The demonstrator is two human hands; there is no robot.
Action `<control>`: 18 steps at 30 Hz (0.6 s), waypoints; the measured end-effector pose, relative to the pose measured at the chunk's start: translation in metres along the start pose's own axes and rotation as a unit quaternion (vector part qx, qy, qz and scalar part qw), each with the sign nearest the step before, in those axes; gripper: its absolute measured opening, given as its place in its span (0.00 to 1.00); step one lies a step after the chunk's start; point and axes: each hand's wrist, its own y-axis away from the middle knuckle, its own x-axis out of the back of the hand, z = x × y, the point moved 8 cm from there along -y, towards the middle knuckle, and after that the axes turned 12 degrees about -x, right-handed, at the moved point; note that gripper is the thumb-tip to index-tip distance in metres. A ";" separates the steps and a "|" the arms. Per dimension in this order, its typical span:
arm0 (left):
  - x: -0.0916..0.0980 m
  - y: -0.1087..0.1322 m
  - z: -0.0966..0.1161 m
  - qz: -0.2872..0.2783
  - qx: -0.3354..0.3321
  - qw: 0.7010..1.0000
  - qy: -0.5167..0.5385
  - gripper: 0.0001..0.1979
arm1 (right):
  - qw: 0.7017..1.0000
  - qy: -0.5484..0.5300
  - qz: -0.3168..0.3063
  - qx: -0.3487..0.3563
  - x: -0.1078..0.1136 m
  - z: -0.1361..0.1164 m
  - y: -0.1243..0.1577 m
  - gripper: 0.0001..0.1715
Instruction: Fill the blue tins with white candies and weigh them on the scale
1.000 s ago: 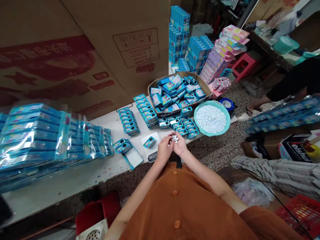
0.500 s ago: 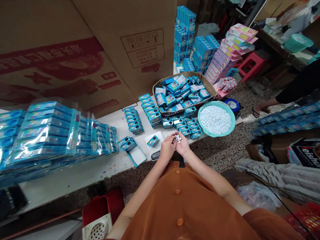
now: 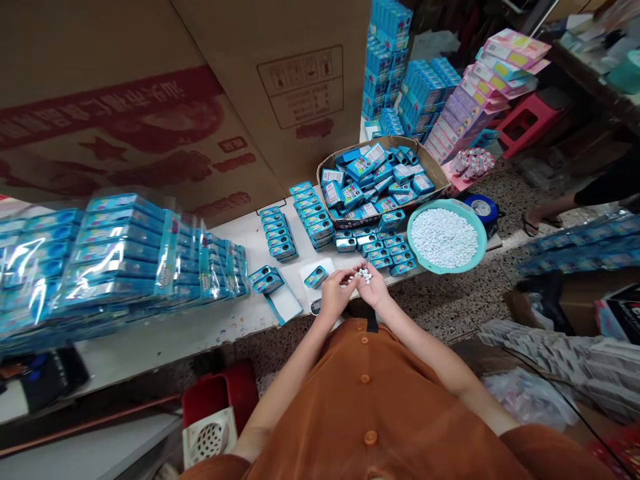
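My right hand (image 3: 373,288) is cupped palm up at the table edge, holding a small heap of white tablets (image 3: 364,274). My left hand (image 3: 334,295) sits right beside it, fingers pinched together at the tablets. Just beyond my hands, a small blue tin (image 3: 316,277) lies on a white scale (image 3: 307,283). A teal bowl (image 3: 413,251) full of white tablets stands to the right. Rows of small blue tins (image 3: 375,245) lie between the bowl and the scale.
A cardboard tray (image 3: 436,175) of blue tins sits behind the bowl. Wrapped packs of blue tins (image 3: 125,247) are stacked at left. Large cartons (image 3: 280,87) stand behind the white table (image 3: 150,340). Another person's leg (image 3: 555,207) is at right. A red stool (image 3: 220,400) stands below.
The view has shifted, so everything sits further right in the picture. My hands stay together at the table edge, the left fingers still working at the tablets in my right palm.
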 end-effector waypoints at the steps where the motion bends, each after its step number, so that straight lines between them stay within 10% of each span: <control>1: 0.010 0.001 -0.011 0.016 0.022 1.000 -0.001 0.08 | 1.000 -0.011 0.020 0.002 0.005 -0.001 0.000 0.16; 9: 0.062 -0.003 -0.114 0.005 0.179 0.977 -0.117 0.08 | 0.997 -0.034 0.073 0.002 0.021 -0.004 -0.004 0.16; 18: 0.043 -0.013 -0.128 -0.056 0.116 0.967 -0.219 0.09 | 0.997 -0.039 0.062 0.029 0.024 -0.013 -0.001 0.14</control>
